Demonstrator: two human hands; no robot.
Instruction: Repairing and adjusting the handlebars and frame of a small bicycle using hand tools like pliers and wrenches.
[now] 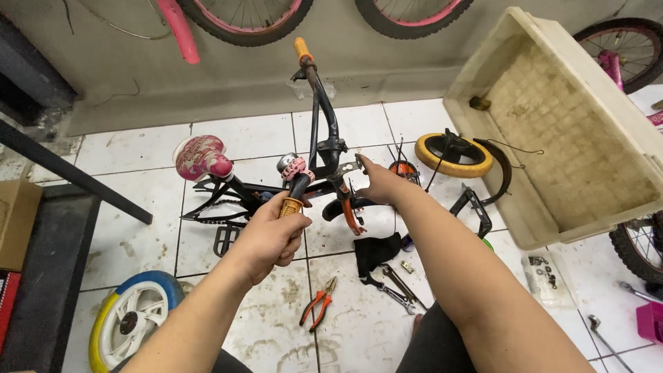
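Brown cardboard box [15, 224] at left edge; clear plastic bag [545, 276] on tiles.

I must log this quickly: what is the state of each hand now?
Left hand: closed around the orange handlebar grip.
Right hand: fingers on the small bicycle's stem area; whether it grips anything cannot be told.

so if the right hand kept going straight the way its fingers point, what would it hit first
Probably the black handlebar stem: the right hand points up and left, its fingertips already on the small metal bracket beside it. Depth is hard to judge, so it might pass just in front.
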